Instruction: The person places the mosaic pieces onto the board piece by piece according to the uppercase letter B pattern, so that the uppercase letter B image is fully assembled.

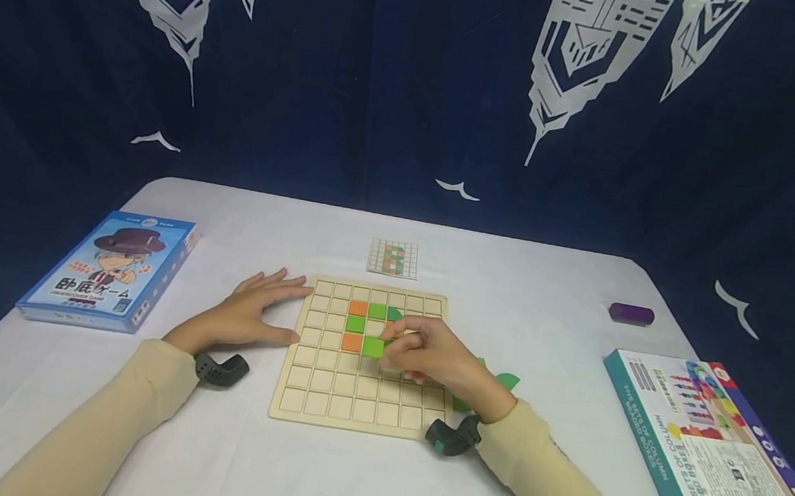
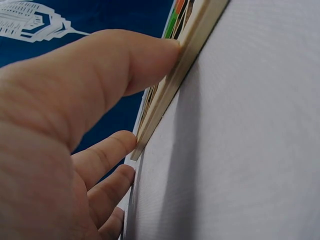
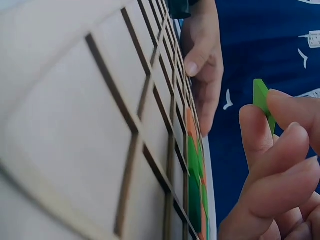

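A wooden grid board (image 1: 330, 405) lies on the table with several orange and green tiles near its upper middle. At its left edge is my left hand (image 1: 245, 314), fingers spread and fairly straight. In the left wrist view the thumb (image 2: 150, 57) rests against the board's side. My right hand (image 1: 440, 354) is over the right half of the board and pinches a light green tile (image 3: 260, 95) between thumb and finger. An orange tile (image 1: 358, 308) and a green tile (image 1: 355, 324) sit in the grid. The right hand hides some of the cells.
Behind the board lies a small pattern card (image 1: 393, 259). Loose green pieces (image 1: 507, 381) lie right of the board, partly behind the right wrist. A blue game box (image 1: 107, 270) stands left; a bead-set box (image 1: 725, 456) and purple cylinder (image 1: 631, 314) are on the right.
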Demonstrator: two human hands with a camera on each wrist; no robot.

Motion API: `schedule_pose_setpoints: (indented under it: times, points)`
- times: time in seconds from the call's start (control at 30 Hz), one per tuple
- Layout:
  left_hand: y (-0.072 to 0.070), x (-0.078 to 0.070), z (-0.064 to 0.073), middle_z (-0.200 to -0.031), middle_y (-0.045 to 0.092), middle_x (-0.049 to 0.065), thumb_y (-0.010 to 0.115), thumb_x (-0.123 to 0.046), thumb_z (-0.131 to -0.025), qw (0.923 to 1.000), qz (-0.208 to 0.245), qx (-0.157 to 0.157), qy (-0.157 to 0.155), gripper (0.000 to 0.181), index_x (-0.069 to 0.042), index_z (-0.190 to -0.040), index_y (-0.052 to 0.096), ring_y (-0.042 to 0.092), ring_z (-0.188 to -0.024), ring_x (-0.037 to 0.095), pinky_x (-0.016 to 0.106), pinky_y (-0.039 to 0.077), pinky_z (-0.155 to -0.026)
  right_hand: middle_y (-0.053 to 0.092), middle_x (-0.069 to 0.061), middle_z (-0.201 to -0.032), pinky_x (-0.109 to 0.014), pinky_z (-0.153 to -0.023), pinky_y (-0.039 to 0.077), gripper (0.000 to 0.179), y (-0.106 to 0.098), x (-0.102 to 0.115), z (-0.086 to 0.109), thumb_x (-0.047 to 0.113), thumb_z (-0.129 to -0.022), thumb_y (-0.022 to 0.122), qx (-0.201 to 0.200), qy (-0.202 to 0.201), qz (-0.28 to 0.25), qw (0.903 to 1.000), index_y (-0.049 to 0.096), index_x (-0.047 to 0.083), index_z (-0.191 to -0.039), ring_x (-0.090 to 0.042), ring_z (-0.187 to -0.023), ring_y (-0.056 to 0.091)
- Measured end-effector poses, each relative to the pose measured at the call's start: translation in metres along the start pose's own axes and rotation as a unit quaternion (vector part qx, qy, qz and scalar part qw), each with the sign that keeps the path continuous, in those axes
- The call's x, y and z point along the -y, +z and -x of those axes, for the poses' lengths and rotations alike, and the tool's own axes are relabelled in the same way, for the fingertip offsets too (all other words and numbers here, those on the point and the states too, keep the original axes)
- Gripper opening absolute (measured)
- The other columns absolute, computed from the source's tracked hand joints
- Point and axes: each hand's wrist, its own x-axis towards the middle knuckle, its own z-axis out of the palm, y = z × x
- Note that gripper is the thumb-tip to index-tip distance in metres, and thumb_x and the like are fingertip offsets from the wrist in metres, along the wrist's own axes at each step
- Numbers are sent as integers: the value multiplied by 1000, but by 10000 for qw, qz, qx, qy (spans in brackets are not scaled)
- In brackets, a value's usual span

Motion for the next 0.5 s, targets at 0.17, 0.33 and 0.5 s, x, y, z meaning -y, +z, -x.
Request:
schedule_pose_setpoints:
  times: [0.17,0.33,0.5]
  points:
    - [0,2,-1,-171,38,20,86,-43,-87,10000,-24,9,42,86,-8,-159,53,11,-165,44,62,-4,-133,76,1,-84,-18,-53,41,27,9,0,-3,-1,-93,74,49,71,8,10000,65,-4,-118,-9,-57,50]
    - [0,3,-1,-171,38,19,86,-43,-87,10000,-29,7,61,87,-8,-160,53,12,-165,44,62,-4,-132,76,3,-84,-19,-53,40,28,16,-1,-5,1,-92,77,52,184,26,9998,66,-2,-118,-10,-57,49]
    - [-1,2,-1,-171,38,20,85,-42,-87,10000,-27,9,56,86,-8,-160,53,12,-165,45,62,-4,-132,75,3,-82,-19,-53,39,26,21,-3,-9,-2,-92,75,117,91,4,9999,66,-3,-117,-11,-56,47]
